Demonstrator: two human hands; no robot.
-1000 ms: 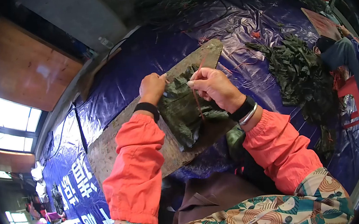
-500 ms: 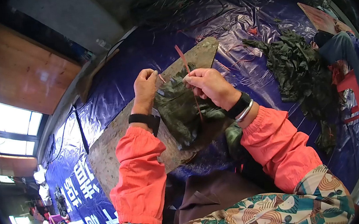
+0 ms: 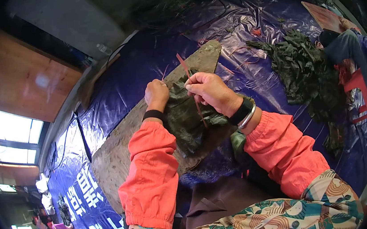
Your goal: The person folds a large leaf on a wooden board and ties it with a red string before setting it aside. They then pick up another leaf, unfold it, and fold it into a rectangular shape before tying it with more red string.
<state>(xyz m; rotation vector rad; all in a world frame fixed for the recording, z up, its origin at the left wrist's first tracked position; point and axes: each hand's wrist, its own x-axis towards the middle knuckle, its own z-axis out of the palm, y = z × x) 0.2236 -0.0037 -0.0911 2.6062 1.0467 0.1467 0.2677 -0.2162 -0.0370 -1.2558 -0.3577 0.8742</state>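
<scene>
A bundle of dark green, leaf-like sheets (image 3: 184, 134) lies on a worn board (image 3: 120, 152) in front of me. My right hand (image 3: 211, 90) is closed in a pinch on a red plastic strip (image 3: 181, 62). One end of the strip sticks up past the fingers, and a length runs down over the bundle. My left hand (image 3: 157, 95) is closed beside the bundle's left edge, with a thin reddish strand (image 3: 165, 71) rising from its fingers. Whether the strand and the strip are one piece is hidden.
A blue tarp (image 3: 142, 58) spreads under and around the board. To the right lies a large heap of dark green leaves (image 3: 299, 66). Beyond it a person (image 3: 349, 50) sits by a red stool (image 3: 362, 95), near another board (image 3: 323, 15).
My left hand has moved right and slightly down, towards the bundle, and has turned so its fingers point away. My right hand stays nearly in place, still pinching the red strip.
</scene>
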